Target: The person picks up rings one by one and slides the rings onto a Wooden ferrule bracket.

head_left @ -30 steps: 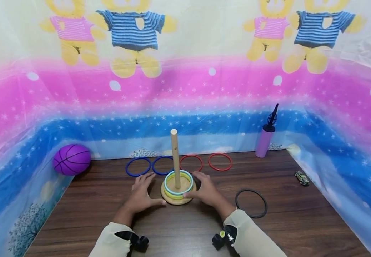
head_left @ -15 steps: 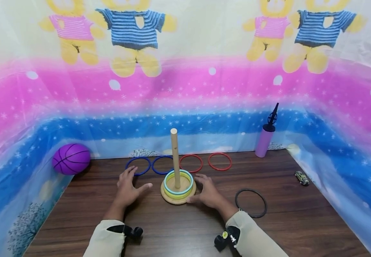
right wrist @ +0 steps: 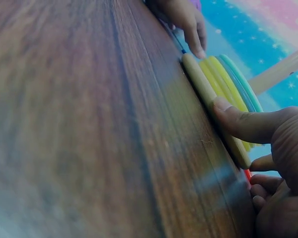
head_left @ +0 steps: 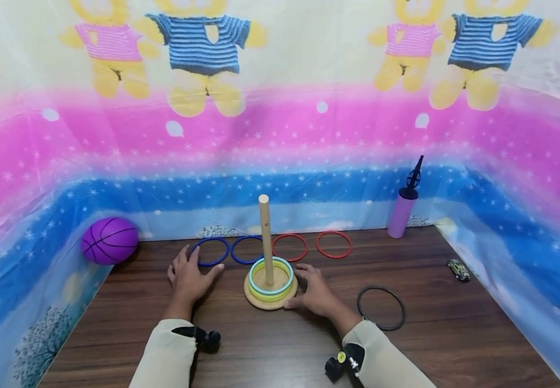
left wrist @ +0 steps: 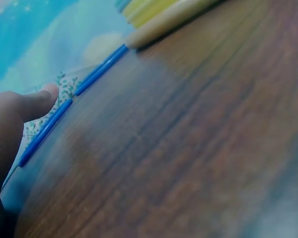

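From the head, the ring stand (head_left: 267,242) is upright mid-table, yellow rings (head_left: 269,298) and a light-blue ring (head_left: 250,276) around its post. The left hand (head_left: 189,280) is spread, holding nothing, near the left blue ring (head_left: 228,253). The right hand (head_left: 316,292) is half-open at the stand's right edge.

Left wrist: the thumb (left wrist: 37,104) sticks out.

Right wrist: the right thumb touches the base.

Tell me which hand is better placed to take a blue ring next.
Likely the left hand: its fingers are by the leftmost blue ring, while the right hand is at the wooden base, right of the pole.
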A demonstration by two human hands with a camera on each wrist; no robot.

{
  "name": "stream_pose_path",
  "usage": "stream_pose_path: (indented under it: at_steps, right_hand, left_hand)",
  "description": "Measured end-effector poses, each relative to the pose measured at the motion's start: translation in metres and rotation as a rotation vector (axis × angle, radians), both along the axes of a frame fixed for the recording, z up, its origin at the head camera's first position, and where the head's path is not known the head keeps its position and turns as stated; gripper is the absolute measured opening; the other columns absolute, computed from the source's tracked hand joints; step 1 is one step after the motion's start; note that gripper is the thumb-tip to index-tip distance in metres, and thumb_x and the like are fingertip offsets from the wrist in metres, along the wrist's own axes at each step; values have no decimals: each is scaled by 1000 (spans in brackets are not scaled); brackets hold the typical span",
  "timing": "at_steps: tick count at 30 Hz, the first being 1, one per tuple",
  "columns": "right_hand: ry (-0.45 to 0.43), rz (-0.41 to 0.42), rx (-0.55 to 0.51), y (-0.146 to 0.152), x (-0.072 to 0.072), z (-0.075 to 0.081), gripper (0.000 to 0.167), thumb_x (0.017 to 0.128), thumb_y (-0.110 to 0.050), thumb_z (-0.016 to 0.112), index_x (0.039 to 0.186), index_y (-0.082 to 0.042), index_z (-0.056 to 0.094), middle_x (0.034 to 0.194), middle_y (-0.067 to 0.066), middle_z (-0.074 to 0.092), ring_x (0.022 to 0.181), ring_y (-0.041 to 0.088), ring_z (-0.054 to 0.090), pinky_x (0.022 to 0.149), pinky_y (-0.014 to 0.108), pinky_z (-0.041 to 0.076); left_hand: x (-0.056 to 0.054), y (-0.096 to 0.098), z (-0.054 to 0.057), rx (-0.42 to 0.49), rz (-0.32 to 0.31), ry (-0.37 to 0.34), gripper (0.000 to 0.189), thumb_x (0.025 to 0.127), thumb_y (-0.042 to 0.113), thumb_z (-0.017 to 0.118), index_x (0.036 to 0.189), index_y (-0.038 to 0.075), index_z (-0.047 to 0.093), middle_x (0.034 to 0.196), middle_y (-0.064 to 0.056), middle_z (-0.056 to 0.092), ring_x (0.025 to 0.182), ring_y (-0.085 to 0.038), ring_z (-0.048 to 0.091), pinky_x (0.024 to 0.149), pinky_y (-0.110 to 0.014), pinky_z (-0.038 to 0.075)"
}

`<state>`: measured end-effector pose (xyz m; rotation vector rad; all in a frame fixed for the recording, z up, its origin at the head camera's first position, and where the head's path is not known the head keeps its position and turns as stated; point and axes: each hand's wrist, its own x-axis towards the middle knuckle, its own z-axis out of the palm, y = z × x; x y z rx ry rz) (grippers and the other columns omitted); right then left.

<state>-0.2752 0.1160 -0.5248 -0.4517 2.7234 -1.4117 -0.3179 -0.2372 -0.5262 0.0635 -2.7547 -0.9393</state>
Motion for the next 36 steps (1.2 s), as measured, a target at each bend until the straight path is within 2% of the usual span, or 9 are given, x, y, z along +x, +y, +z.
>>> stream_pose_path:
  at_steps: [7, 11, 20, 27, 36]
  right_hand:
    - [3, 12, 13, 1, 0, 0, 92, 78, -26, 103, 154, 3, 60, 169, 22, 45, 160, 49, 34, 125, 70, 37]
    - [6, 24, 20, 2, -1, -1, 92, 78, -27, 102, 154, 3, 59, 169, 22, 45, 159, 49, 34, 125, 70, 38]
    - [13, 22, 9, 1, 0, 0, 92, 78, -24, 103, 154, 2, 59, 168, 22, 46, 159, 50, 34, 124, 71, 37]
    - [14, 19, 5, 1, 1, 2, 91, 78, -24, 102, 154, 2, 59, 169, 22, 46, 159, 49, 34, 125, 70, 37]
    - [10, 27, 9, 2, 0, -2, 91, 80, -25, 101, 155, 2, 58, 169, 22, 45, 160, 49, 32, 126, 70, 36]
  left_hand:
    - [-10, -2, -1, -65, 12, -65, 102, 99, 62, 72, 173, 5, 30, 181, -29, 8, 164, -59, 10, 127, -84, 1]
    - [-13, -2, -1, -79, 18, -100, 102, 101, 66, 67, 174, 8, 27, 182, -28, 3, 164, -60, 8, 126, -84, -1]
    - [-16, 0, 3, -100, 29, -130, 94, 103, 64, 64, 173, 11, 31, 181, -30, 4, 164, -62, 7, 126, -84, -1]
    - [-20, 0, 3, -121, 37, -158, 94, 103, 66, 62, 173, 12, 32, 180, -32, 7, 164, -62, 5, 127, -83, -1]
    - [-22, 2, 0, -144, 55, -163, 91, 104, 65, 61, 173, 12, 34, 177, -29, 19, 163, -61, 9, 128, -82, 1]
